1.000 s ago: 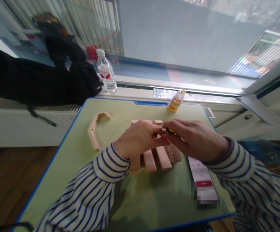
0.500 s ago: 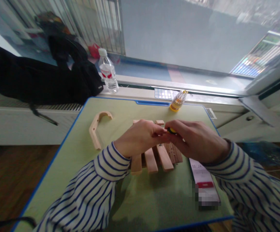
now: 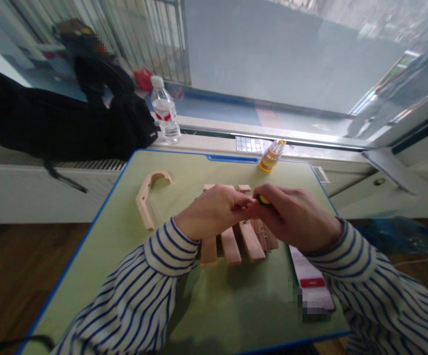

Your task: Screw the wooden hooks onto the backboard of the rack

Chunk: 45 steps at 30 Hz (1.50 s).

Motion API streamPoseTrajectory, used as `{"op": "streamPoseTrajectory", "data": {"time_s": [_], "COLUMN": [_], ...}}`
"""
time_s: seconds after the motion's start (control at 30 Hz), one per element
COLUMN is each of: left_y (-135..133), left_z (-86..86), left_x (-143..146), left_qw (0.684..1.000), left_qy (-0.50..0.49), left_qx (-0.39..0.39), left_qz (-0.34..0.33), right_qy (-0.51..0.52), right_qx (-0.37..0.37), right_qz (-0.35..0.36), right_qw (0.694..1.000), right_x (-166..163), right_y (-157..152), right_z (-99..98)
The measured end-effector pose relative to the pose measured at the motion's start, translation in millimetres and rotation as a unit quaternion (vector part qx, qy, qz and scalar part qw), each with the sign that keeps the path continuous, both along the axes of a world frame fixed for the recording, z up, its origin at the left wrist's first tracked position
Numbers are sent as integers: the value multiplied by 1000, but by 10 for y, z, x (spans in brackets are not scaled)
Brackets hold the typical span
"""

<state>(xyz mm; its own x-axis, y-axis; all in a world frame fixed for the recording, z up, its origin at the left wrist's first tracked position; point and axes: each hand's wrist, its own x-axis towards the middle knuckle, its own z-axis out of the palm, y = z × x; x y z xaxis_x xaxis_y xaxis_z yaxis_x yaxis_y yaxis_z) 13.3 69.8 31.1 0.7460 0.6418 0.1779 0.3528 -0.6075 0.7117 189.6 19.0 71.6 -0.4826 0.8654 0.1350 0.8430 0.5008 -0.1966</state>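
Head view, hands: The left hand (image 3: 210, 211) and right hand (image 3: 295, 217) are drawn together above the middle of the board, fingers curled rather than spread. Their fingertips meet around a small yellow-and-black object (image 3: 263, 199). The right fingers appear to pinch it; whether the left fingers grip it too is hidden.

Things: The small yellow-and-black object, mostly hidden by the fingers, sits between the hands, above pale wooden slats (image 3: 249, 241) lying side by side. A darker, studded wooden piece (image 3: 265, 234) lies just beside them, and a curved wooden part (image 3: 144, 202) lies apart to the left.

Rest: A green board with a blue edge (image 3: 236, 315) holds these, with a phone (image 3: 312, 276) near its right corner and a small amber bottle (image 3: 272, 155) at its far edge. A clear water bottle (image 3: 165, 111) and a black bag (image 3: 69, 123) sit beyond, by the window.

Risk: With so small an object held only at the fingertips, a slip could drop it among the slats. A sideways nudge from either hand could also shift the loose slats.
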Motion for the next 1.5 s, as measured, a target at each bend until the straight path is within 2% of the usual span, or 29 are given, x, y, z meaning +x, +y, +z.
{"op": "streamPoseTrajectory", "data": {"time_s": [0.17,0.37,0.57,0.7,0.83,0.9,0.97,1.0,1.17,1.27,1.5], "left_y": [-11,-6,25,-33,-312,-491,-643,-698,-768,-756,-784], "left_z": [5,-13,-50,30,169,167,92,35,-184,-183,-153], "left_x": [15,17,7,-32,-94,-91,-58,-37,15,-2,4], "left_qw": [999,1000,1000,993,971,976,980,980,973,968,965], "left_qy": [14,4,0,78,149,119,89,78,63,66,62], "left_qx": [27,10,14,85,169,180,173,177,216,234,250], "left_qz": [16,15,4,19,81,40,-30,-45,-50,-67,-50], "right_qy": [0,-36,-57,-58,-50,-41,-25,-16,-6,-7,-3], "right_qx": [-5,2,-15,-15,-11,-14,-23,-28,-32,-35,-23], "right_qz": [0,-6,31,48,44,41,44,48,60,55,56], "right_qw": [1000,999,998,997,998,998,998,998,998,998,998], "right_x": [-4,-6,27,37,68,85,93,93,74,73,90], "right_y": [6,18,34,37,47,58,67,71,85,99,83], "right_z": [2,37,107,103,66,38,10,-2,-38,-52,-77]}}
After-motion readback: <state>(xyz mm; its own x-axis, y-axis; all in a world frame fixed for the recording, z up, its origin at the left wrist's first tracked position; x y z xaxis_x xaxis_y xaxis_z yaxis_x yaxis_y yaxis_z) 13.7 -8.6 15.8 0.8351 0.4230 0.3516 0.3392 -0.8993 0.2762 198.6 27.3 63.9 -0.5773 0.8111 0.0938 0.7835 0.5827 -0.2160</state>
